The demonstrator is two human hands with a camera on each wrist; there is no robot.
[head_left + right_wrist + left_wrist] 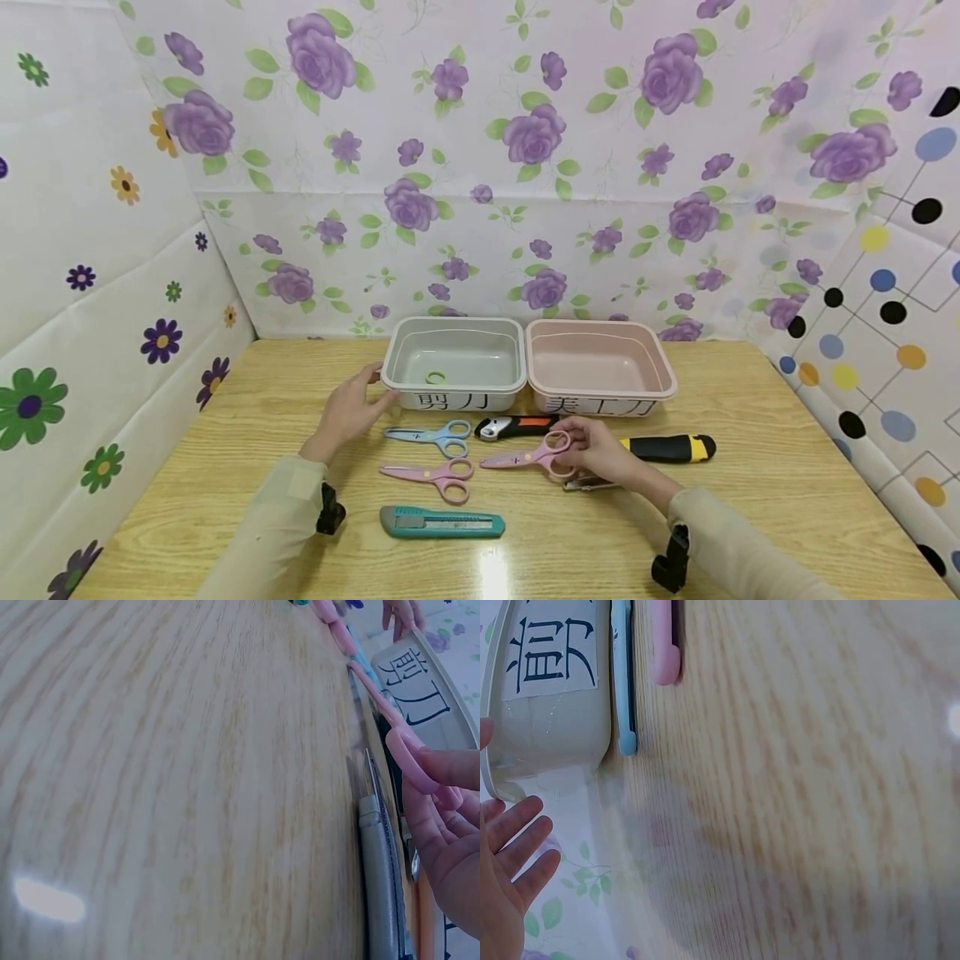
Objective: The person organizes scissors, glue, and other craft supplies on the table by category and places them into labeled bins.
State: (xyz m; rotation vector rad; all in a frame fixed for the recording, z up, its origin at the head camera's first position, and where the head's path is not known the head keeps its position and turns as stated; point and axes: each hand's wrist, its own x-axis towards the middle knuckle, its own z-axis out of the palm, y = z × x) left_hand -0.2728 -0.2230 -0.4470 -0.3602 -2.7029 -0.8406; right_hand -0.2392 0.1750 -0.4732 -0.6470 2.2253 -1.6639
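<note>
My right hand (596, 450) pinches a pair of pink scissors (525, 457) by the handle loops. In the right wrist view, those scissors (409, 757) tilt above the table, thumb on one side of the loop. My left hand (352, 412) is at the left end of a grey bin (457, 400), thumb and forefinger by its rim; the left wrist view shows its other fingers (521, 840) extended. A green loop (435, 377) shows inside that bin. Blue scissors (431, 436) and a second pair of pink scissors (435, 477) lie in front of it.
A pink bin (600, 392) adjoins the grey one on its right. A teal box cutter (442, 522) lies nearest me. A black-and-orange utility knife (517, 427), a yellow-and-black cutter (671, 448) and a silver cutter (379, 877) lie around my right hand.
</note>
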